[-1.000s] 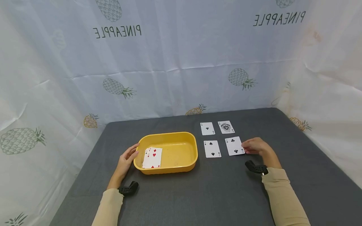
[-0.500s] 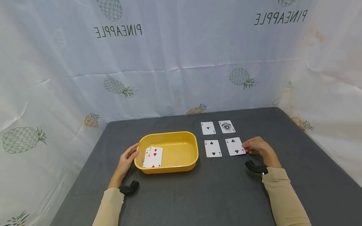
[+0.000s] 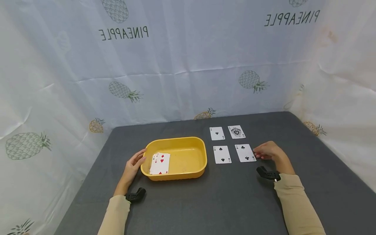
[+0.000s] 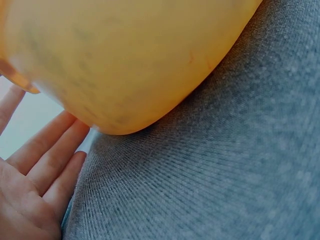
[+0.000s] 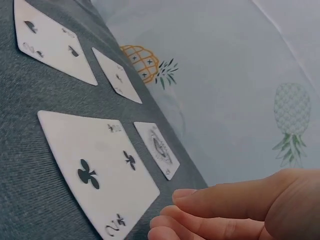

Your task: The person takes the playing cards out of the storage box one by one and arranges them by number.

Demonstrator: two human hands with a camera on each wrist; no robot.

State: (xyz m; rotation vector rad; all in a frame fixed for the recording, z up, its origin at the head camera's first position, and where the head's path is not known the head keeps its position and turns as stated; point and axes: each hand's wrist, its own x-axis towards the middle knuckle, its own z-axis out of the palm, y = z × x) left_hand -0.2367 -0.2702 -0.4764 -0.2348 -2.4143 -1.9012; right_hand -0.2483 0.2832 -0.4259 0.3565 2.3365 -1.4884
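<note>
Over on the grey bench [image 3: 188,202] before a pineapple-print curtain [image 3: 188,42], the left hand [image 3: 130,168] rests straightened fingers [image 4: 61,156] against the yellow tray [image 3: 179,176] with stacked cards [image 3: 160,164] inside, while the right hand [image 3: 271,153], fingers free and loosely bent, sits just beside the two of clubs [image 3: 245,152], one of four cards [image 3: 222,154] laid face up in two rows.

At the lower left of the head view is a beige left sleeve [image 3: 114,215]; at the lower right, a matching right sleeve [image 3: 299,205], creased. The left wrist mount [image 3: 136,195] and right wrist mount [image 3: 268,173] are black, bent, dotted with small holes.
</note>
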